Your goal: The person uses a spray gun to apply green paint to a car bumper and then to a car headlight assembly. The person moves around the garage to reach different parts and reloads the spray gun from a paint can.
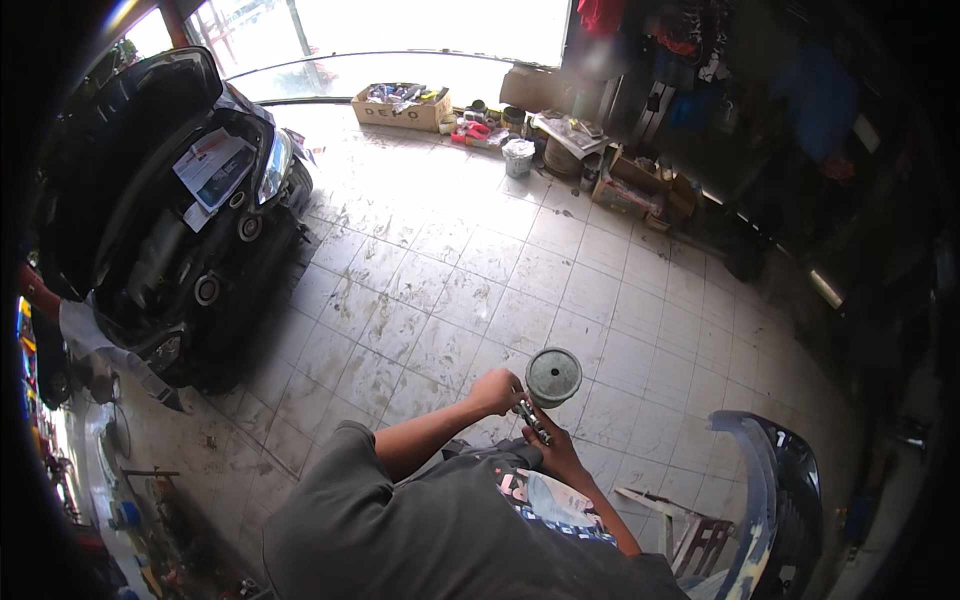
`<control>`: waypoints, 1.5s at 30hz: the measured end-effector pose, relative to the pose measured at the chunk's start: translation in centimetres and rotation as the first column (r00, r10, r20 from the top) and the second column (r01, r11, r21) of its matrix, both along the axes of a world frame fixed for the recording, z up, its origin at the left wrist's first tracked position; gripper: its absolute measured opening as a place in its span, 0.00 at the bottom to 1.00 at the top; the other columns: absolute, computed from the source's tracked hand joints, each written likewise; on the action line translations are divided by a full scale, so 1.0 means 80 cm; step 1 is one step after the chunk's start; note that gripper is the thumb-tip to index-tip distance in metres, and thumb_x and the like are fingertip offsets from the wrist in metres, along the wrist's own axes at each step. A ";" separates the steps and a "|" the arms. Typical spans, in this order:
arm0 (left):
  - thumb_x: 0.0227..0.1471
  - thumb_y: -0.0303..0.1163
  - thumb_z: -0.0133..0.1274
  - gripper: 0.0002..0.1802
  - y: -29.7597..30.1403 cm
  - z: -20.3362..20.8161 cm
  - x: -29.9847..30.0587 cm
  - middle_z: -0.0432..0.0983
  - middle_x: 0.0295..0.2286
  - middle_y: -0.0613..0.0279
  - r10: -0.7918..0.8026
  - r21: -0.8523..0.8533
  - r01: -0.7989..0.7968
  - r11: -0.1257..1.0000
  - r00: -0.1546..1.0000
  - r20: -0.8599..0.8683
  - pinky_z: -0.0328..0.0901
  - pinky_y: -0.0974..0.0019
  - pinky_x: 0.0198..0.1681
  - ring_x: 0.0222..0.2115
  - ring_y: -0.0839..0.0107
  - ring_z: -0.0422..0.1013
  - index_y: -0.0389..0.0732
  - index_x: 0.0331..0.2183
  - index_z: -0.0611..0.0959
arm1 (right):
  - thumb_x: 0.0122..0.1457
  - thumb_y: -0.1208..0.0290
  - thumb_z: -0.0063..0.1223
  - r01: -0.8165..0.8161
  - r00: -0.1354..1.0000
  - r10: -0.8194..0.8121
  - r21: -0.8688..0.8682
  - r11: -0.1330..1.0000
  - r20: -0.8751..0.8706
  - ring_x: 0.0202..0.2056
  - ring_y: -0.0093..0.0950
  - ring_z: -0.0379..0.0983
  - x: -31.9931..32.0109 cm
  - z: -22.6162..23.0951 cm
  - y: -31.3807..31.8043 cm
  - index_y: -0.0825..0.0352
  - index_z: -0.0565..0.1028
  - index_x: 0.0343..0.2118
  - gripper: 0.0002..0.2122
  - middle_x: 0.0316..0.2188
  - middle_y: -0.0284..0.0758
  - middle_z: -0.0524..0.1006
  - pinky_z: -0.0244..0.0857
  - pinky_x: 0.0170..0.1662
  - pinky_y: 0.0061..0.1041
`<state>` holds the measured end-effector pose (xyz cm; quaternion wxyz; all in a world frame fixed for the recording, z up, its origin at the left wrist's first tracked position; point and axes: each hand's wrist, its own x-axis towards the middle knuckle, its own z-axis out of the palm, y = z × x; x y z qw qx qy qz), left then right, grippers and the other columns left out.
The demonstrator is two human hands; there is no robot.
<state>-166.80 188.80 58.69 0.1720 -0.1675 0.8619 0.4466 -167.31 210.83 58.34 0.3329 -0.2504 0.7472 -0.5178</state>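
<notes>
Item: round grey metal disc on a short stem (552,378), lower centre of frame; judged rigid, fairly heavy, top-weighted. Stem is clasped by left hand (497,391) and right hand (553,447), both closed; best gripped there.

Round cup lid (553,376) dull grey metal; floor tiles (560,270) glossy, smeared; box (400,106) cardboard.

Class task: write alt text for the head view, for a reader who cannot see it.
A person's left hand and right hand hold a metal tool with a round grey cup over a dirty tiled floor. A dark car with open bonnet stands left.
</notes>
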 end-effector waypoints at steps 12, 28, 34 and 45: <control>0.51 0.38 0.63 0.32 0.018 -0.122 -0.254 0.81 0.46 0.48 0.268 0.241 -0.239 0.941 0.959 -0.096 0.73 0.58 0.49 0.43 0.57 0.80 0.42 0.57 0.76 | 0.70 0.63 0.51 -0.019 0.985 -0.018 -0.212 0.977 -0.171 0.27 0.18 0.71 -0.466 0.117 -0.122 0.57 0.58 0.70 0.28 0.34 0.33 0.80 0.64 0.31 0.21; 0.44 0.68 0.62 0.58 -0.050 -0.254 -0.670 0.55 0.65 0.43 0.606 -0.300 -0.536 0.789 0.757 0.243 0.60 0.44 0.62 0.65 0.44 0.55 0.54 0.68 0.58 | 0.70 0.54 0.48 0.354 0.909 -0.235 -0.337 0.872 0.345 0.13 0.17 0.60 -0.946 0.235 -0.196 0.67 0.69 0.44 0.18 0.36 0.37 0.77 0.55 0.16 0.19; 0.43 0.63 0.63 0.41 -0.031 -0.321 -0.760 0.69 0.60 0.52 0.013 -0.029 -0.009 1.000 0.988 0.154 0.61 0.48 0.62 0.61 0.49 0.63 0.60 0.58 0.77 | 0.70 0.61 0.51 0.245 0.957 -0.166 -0.352 0.904 0.240 0.13 0.16 0.58 -1.138 0.230 -0.198 0.67 0.77 0.36 0.13 0.27 0.30 0.76 0.55 0.17 0.21; 0.53 0.49 0.61 0.19 0.199 -0.282 -0.765 0.66 0.61 0.53 0.974 -0.562 -0.796 0.226 0.198 0.112 0.50 0.44 0.65 0.66 0.55 0.53 0.50 0.43 0.85 | 0.70 0.61 0.51 0.100 0.973 -0.043 -0.244 0.965 0.228 0.11 0.18 0.57 -1.382 0.222 -0.216 0.66 0.76 0.32 0.14 0.22 0.29 0.73 0.51 0.14 0.23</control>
